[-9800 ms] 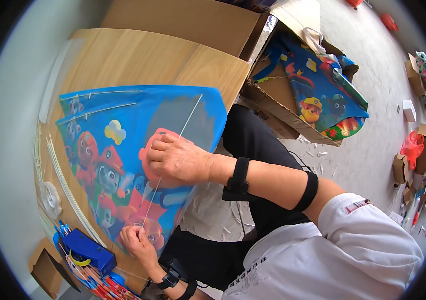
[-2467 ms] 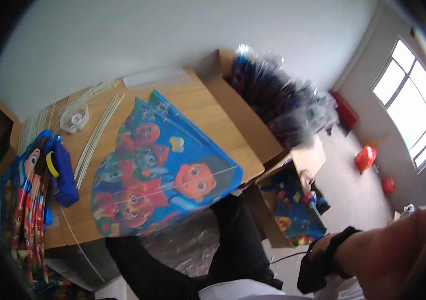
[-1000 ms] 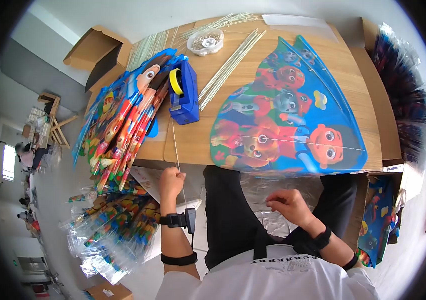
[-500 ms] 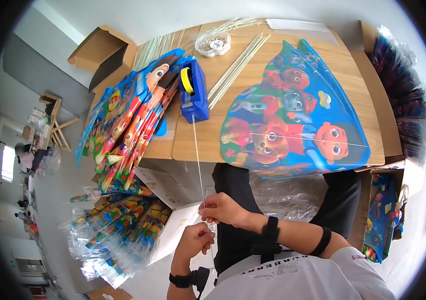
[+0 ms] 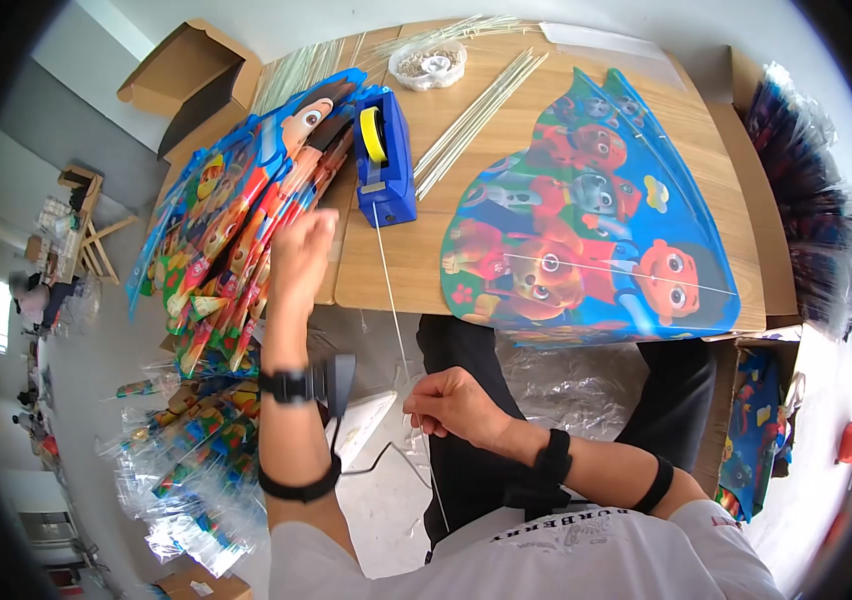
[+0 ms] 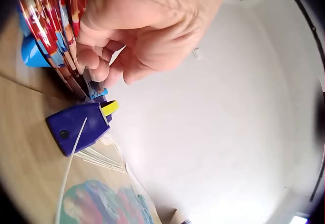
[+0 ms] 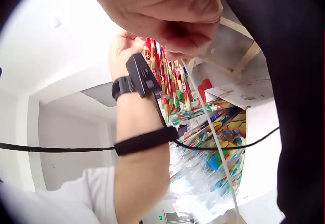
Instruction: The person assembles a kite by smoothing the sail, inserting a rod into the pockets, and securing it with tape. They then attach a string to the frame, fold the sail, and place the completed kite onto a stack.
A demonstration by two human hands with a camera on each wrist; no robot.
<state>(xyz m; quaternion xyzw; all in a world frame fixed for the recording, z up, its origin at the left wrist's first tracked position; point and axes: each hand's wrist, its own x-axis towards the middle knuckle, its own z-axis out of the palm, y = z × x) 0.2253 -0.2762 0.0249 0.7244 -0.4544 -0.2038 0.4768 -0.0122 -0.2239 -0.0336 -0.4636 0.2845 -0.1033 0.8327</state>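
Note:
In the head view, my right hand (image 5: 458, 405) pinches a thin white rod (image 5: 389, 285) between thumb and fingertips. The rod slants from the front of the blue tape dispenser (image 5: 386, 165) down past the table edge beside my leg. My left hand (image 5: 304, 258) is raised in front of a bundle of folded cartoon kites (image 5: 246, 225). Seen from the left wrist, its fingers bend loosely near the kites, above the dispenser (image 6: 78, 127), and grip nothing visible. A blue kite sheet (image 5: 596, 215) printed with cartoon dogs lies flat on the table, a rod across it.
Several pale rods (image 5: 481, 125) lie behind the dispenser, near a clear dish (image 5: 428, 64) of small parts. Plastic-wrapped kites (image 5: 186, 480) are piled low at the left. An open carton (image 5: 196, 80) stands back left; another box (image 5: 751, 430) sits low at the right.
Earlier my hands worked on the kite sheet; then my view turned left. Half a second ago both hands were at the rod. My left hand has since left it and risen to the folded kites.

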